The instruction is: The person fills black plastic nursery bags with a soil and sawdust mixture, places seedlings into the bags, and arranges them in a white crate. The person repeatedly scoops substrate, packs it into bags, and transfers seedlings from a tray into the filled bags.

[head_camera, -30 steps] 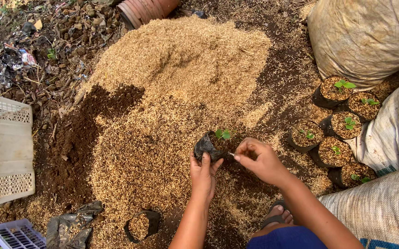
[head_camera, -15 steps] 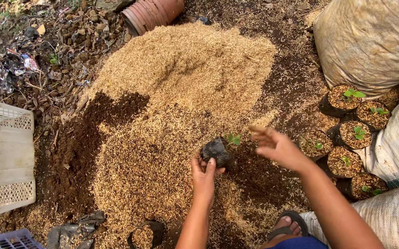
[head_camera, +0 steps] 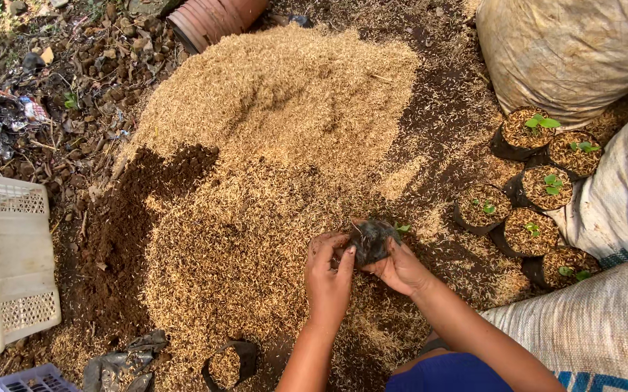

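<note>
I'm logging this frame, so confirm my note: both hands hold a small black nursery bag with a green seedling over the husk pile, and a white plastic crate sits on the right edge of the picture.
One detail is wrong. The head view shows the white plastic crate on the left edge, not the right. The rest stands: the left hand and right hand hold the small black nursery bag with a green seedling over the tan rice-husk pile.

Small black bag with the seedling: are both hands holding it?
Yes: the left hand and right hand both grip the small black bag.

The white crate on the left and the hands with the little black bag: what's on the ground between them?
In the head view, between the white crate and the hands lie dark soil and a husk heap.
</note>
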